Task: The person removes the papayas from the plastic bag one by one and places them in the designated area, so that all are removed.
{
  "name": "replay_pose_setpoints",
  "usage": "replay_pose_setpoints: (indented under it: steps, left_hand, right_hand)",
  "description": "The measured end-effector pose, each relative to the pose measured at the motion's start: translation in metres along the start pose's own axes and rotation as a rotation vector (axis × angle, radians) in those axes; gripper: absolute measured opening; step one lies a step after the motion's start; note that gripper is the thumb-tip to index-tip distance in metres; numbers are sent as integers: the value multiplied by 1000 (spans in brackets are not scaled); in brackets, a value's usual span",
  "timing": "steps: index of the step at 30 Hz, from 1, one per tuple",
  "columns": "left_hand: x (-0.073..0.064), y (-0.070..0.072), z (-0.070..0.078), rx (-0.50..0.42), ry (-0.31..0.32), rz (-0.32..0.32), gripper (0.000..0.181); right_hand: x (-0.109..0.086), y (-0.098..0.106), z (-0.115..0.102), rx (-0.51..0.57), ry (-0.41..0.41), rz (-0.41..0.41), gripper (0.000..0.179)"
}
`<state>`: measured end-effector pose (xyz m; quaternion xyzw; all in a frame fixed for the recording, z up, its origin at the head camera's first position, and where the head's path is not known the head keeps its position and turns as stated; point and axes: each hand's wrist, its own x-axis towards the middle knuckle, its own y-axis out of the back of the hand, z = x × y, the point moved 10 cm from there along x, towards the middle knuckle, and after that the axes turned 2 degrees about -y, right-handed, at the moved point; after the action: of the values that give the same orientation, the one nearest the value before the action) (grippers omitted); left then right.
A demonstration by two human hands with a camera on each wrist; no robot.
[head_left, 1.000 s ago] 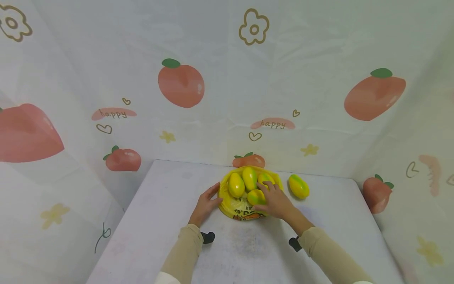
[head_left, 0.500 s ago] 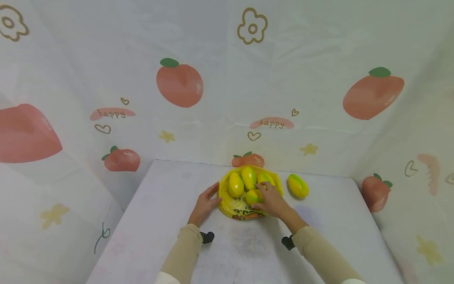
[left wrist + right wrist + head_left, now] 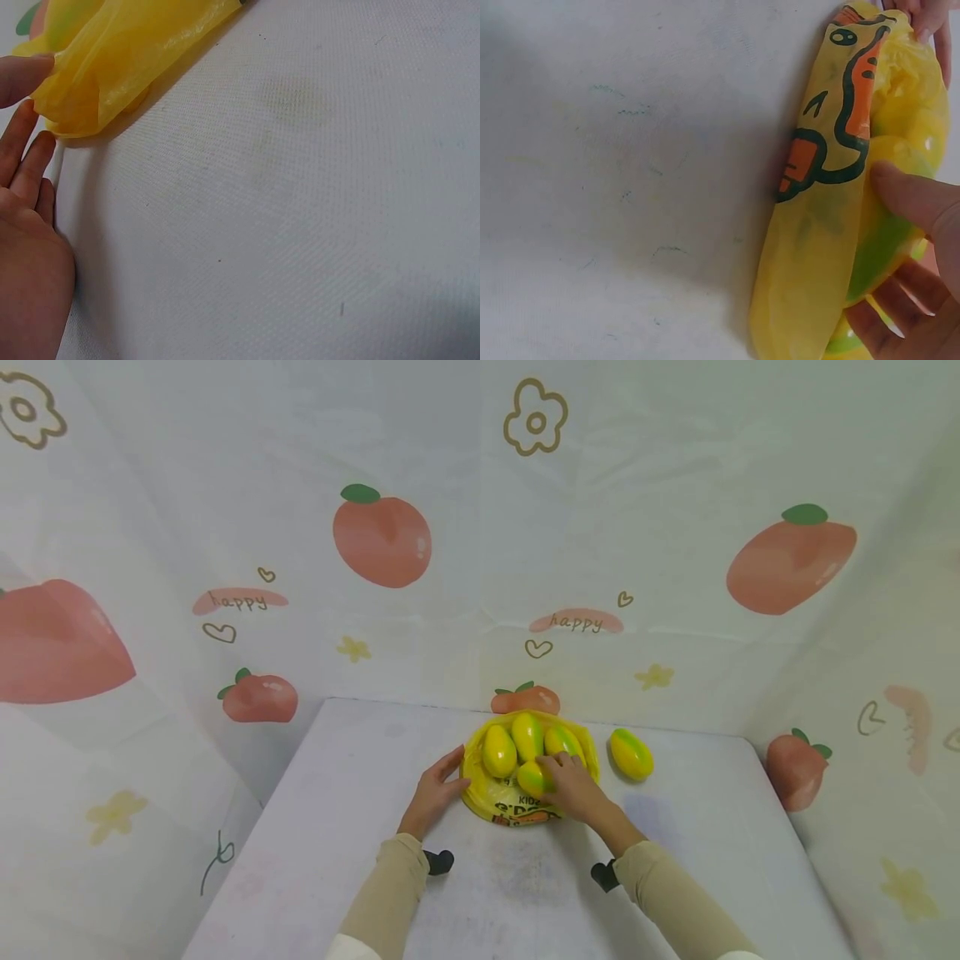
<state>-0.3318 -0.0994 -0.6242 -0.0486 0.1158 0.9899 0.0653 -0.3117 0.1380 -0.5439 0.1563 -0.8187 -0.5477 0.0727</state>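
A round yellow plastic bag (image 3: pixel 501 802) with printed letters and a cartoon animal lies at the back of the table. Three glossy yellow-green mangoes sit in its far part: a left mango (image 3: pixel 498 751), a middle mango (image 3: pixel 528 737) and a right mango (image 3: pixel 562 742). In front of them, my right hand (image 3: pixel 576 789) grips another mango (image 3: pixel 533 778), thumb on its near side and fingers over the far side. The right wrist view shows this mango (image 3: pixel 877 251) against the bag's wall. My left hand (image 3: pixel 435 792) touches the bag's left edge with thumb and fingertips, fingers mostly straight.
One more mango (image 3: pixel 632 754) lies on the white table (image 3: pixel 360 760), right of the bag. Behind the table's far edge hangs a white curtain (image 3: pixel 465 635) printed with fruit and flowers, with similar sides at left and right. Black wrist mounts show under both sleeves.
My right hand has come down and left over the front mango, its fingers closing round it. That mango has turned slightly. The left hand stays at the bag's edge.
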Motion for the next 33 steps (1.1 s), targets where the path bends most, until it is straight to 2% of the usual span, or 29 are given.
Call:
replay_pose_setpoints:
  steps: [20,25,33]
  left_hand:
    - [-5,-1,3,-8,5,-6,62]
    - [-6,0,3,-22,20,-1,62]
    - [-5,1,5,-17,7,3,62]
  right_hand:
    - [-3,15,-13,25,75,47,69]
    - [-5,25,-18,69,71,55,70]
    - [-6,40,-19,117,50,88,69]
